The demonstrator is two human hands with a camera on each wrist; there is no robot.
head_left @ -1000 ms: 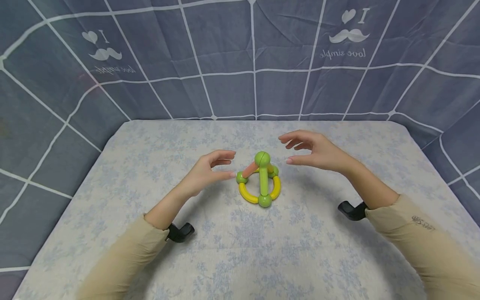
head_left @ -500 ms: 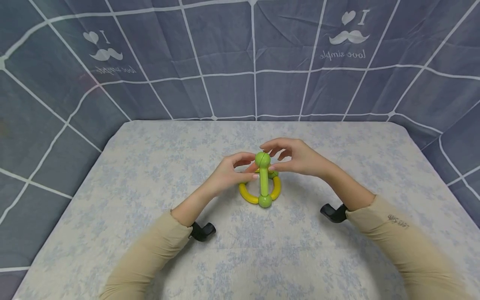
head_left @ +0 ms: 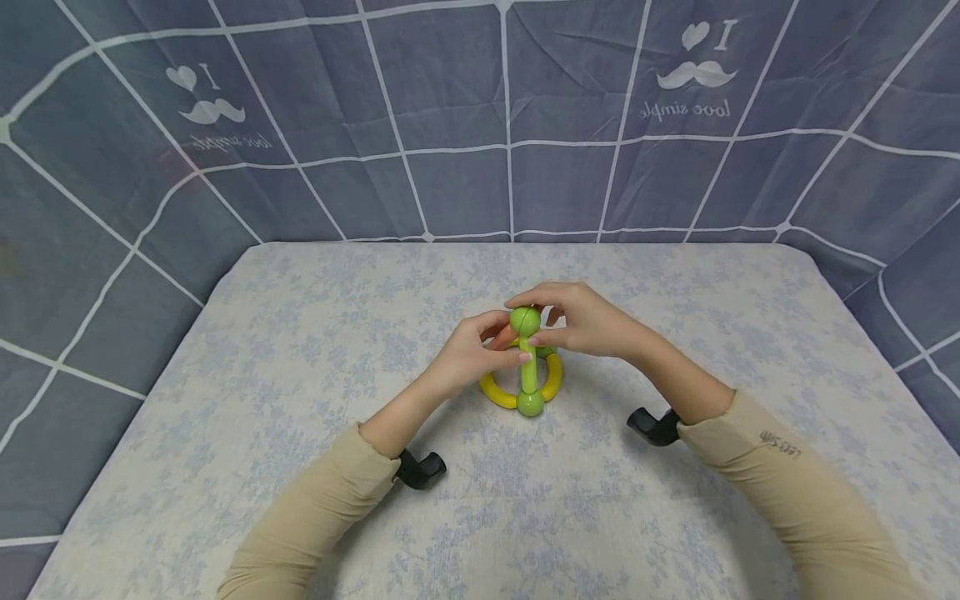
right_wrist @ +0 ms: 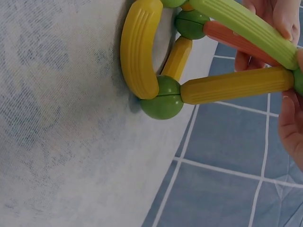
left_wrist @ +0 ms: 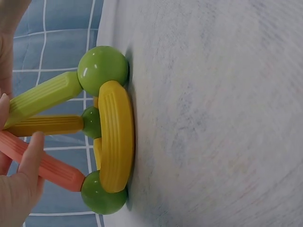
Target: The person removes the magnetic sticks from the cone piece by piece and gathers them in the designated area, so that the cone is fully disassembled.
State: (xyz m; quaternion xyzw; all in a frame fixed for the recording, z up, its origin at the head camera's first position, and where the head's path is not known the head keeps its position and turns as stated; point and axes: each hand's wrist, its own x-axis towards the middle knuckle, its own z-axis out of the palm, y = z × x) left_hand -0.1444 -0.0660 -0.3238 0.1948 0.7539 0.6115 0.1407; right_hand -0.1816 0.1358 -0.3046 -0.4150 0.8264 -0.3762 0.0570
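A ball-and-stick toy pyramid stands upright on the table. Its base is a ring of curved yellow rods [right_wrist: 137, 52] joined by green balls [left_wrist: 103, 71]. An orange stick [left_wrist: 61, 172], a yellow stick [right_wrist: 236, 87] and a light green stick [head_left: 528, 377] rise to a top green ball [head_left: 525, 321]. My left hand [head_left: 474, 350] grips the orange stick near its upper end, with the thumb reaching across to the light green stick. From the right, my right hand [head_left: 588, 318] holds the top ball, index finger over it and thumb just below; its other fingers are partly hidden.
A pale tablecloth with blue flowers [head_left: 480, 517] covers the table. Grey-blue cloth with white lines [head_left: 457, 192] hangs behind and at the sides. Black wrist mounts [head_left: 420, 471] sit under both tan sleeves.
Both hands have moved inward from either side of the pyramid and taken hold near its top. The toy has stayed in place.
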